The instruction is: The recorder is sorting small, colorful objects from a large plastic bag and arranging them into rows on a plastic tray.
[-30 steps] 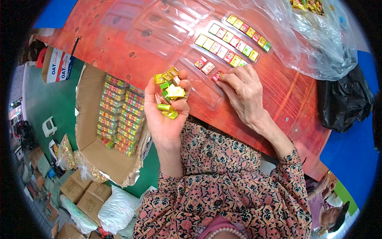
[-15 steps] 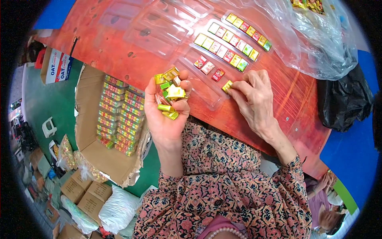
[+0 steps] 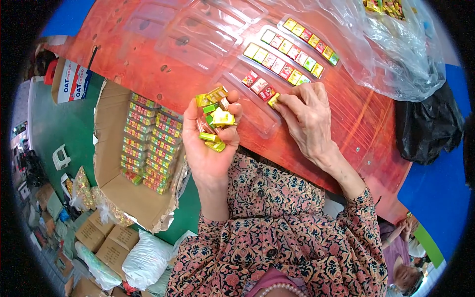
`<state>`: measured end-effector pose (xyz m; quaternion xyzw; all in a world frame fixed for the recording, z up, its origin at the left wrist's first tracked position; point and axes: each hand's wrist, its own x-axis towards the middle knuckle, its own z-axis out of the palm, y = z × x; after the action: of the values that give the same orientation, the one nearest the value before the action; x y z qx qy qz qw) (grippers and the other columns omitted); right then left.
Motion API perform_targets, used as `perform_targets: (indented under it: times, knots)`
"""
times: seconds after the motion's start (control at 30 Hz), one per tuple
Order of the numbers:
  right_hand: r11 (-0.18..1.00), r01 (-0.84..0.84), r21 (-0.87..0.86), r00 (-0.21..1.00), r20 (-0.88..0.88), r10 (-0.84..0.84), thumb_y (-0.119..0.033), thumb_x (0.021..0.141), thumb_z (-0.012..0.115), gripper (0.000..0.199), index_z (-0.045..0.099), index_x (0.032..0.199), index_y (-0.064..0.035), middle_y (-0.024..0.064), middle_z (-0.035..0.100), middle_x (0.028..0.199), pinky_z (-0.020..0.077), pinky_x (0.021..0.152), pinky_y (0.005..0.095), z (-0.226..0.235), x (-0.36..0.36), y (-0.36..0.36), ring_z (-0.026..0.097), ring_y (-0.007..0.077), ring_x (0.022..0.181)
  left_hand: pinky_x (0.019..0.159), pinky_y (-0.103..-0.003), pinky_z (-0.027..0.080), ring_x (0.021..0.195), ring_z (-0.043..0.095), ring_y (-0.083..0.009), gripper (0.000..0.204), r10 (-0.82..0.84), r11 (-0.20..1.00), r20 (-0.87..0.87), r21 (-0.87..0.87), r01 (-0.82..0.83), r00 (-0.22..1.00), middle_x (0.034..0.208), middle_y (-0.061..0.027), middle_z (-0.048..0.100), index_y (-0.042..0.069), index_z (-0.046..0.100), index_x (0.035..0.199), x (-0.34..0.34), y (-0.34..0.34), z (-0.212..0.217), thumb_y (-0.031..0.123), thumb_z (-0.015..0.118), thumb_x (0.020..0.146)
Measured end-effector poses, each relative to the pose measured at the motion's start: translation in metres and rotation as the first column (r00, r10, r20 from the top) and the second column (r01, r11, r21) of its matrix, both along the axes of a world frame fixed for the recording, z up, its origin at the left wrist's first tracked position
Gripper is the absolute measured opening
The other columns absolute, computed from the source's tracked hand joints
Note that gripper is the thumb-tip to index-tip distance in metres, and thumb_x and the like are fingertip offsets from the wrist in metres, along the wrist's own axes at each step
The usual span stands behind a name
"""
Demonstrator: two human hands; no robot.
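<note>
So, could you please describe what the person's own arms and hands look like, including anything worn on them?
Both hands are bare: the left hand and right hand wear no gloves, and no rings or watch can be made out. The forearms are bare down to loose sleeves of a dark fabric with a dense pink, red and cream floral pattern, matching the buttoned top.

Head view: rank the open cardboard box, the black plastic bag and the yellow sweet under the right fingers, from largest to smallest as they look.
1. Open cardboard box, largest.
2. Black plastic bag, clearly smaller, though it lies partly at the bent rim.
3. Yellow sweet at the right hand's fingers, smallest.
</note>
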<state>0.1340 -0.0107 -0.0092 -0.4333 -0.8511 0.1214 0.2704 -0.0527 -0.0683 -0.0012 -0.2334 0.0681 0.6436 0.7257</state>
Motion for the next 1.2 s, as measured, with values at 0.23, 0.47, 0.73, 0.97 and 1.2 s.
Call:
perform_targets:
  times: [0.23, 0.47, 0.73, 0.97, 1.2]
  knots:
    - [0.997, -0.019, 0.079, 0.998, -0.051, 0.023, -0.006, 0.067, 0.069, 0.018, 0.063, 0.084, -0.0057, 0.0061, 0.054, 0.077, 0.0403, 0.062, 0.0314, -0.006, -0.006, 0.001, 0.047, 0.0223, 0.071, 0.047, -0.024, 0.048, 0.088, 0.054, -0.0262, 0.043, -0.001, 1.0, -0.033, -0.017, 0.0, 0.999, 0.109, -0.0228, 0.053, -0.001, 0.05, 0.117, -0.002, 0.0, 0.002, 0.033, 0.039, 0.092]
    - [0.999, 0.01, 0.041, 1.0, -0.029, -0.008, -0.005, 0.066, 0.07, 0.019, 0.062, 0.084, -0.0052, 0.0071, 0.054, 0.079, 0.0415, 0.063, 0.0324, -0.003, 0.004, -0.006, 0.048, 0.023, 0.073, 0.047, -0.024, 0.048, 0.09, 0.053, -0.0254, 0.044, 0.0, 1.0, -0.016, -0.002, 0.0, 1.0, 0.11, -0.0222, 0.052, -0.002, 0.048, 0.117, -0.002, -0.001, 0.001, 0.033, 0.04, 0.092]
    - [0.999, 0.034, 0.035, 0.999, -0.031, -0.033, -0.003, 0.066, 0.068, 0.018, 0.061, 0.082, -0.0027, 0.0074, 0.053, 0.079, 0.0416, 0.063, 0.0322, -0.004, 0.012, -0.008, 0.047, 0.0231, 0.073, 0.047, -0.024, 0.046, 0.091, 0.052, -0.0252, 0.043, 0.001, 1.0, 0.013, -0.01, -0.001, 1.0, 0.111, -0.0202, 0.051, -0.002, 0.047, 0.115, -0.001, -0.001, 0.005, 0.033, 0.043, 0.09]
    - [0.998, 0.027, 0.055, 1.0, -0.009, -0.027, -0.002, 0.066, 0.065, 0.017, 0.061, 0.082, -0.0026, 0.0076, 0.052, 0.078, 0.0409, 0.063, 0.0326, -0.005, 0.014, -0.004, 0.046, 0.0232, 0.072, 0.048, -0.024, 0.046, 0.092, 0.051, -0.025, 0.041, -0.019, 1.0, 0.028, -0.019, 0.02, 0.999, 0.111, -0.0198, 0.05, 0.001, 0.047, 0.115, 0.001, -0.001, 0.003, 0.032, 0.044, 0.09]
    - [0.997, 0.021, 0.072, 1.0, 0.002, -0.021, -0.003, 0.066, 0.065, 0.015, 0.059, 0.08, -0.0028, 0.0075, 0.051, 0.076, 0.0396, 0.062, 0.0327, -0.008, 0.011, -0.003, 0.045, 0.0232, 0.07, 0.049, -0.025, 0.047, 0.093, 0.051, -0.0255, 0.042, -0.025, 1.0, 0.043, -0.013, 0.025, 0.999, 0.113, -0.0193, 0.05, 0.001, 0.046, 0.118, 0.0, -0.002, 0.0, 0.032, 0.044, 0.09]
